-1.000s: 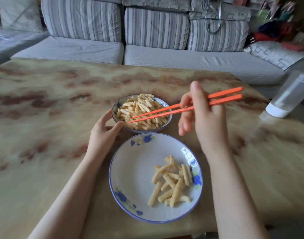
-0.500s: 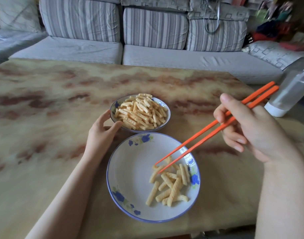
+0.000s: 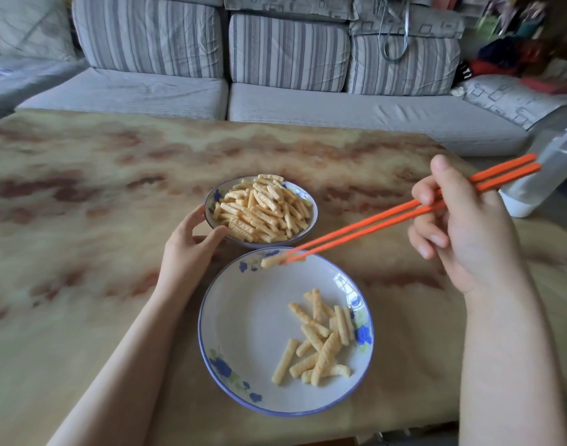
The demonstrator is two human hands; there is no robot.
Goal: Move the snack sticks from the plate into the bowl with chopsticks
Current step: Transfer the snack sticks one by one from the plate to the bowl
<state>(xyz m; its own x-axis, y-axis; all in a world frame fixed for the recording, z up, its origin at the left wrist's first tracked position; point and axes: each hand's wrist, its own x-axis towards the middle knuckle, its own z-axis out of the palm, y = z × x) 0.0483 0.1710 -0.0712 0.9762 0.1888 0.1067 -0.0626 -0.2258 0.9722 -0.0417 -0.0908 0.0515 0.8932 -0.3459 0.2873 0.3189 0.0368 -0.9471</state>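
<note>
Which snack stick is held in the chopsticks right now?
The single stick pinched at the tips of the orange chopsticks, over the far rim of the plate. The other sticks lie loose on the plate or piled in the bowl.

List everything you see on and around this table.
table: one, tan-brown marbled, foreground
sofa: one, grey striped, behind table
bottle: one, clear and white, right edge
bowl: one, white-blue, mid-table, heaped with sticks
plate: one, white, blue flowers, nearest
plate sticks: about a dozen, yellow, plate's right side
held stick: one, yellow, between chopstick tips, above plate's far rim
chopsticks: two, orange, right hand
left hand: one, grips bowl's rim
right hand: one, holds chopsticks
</note>
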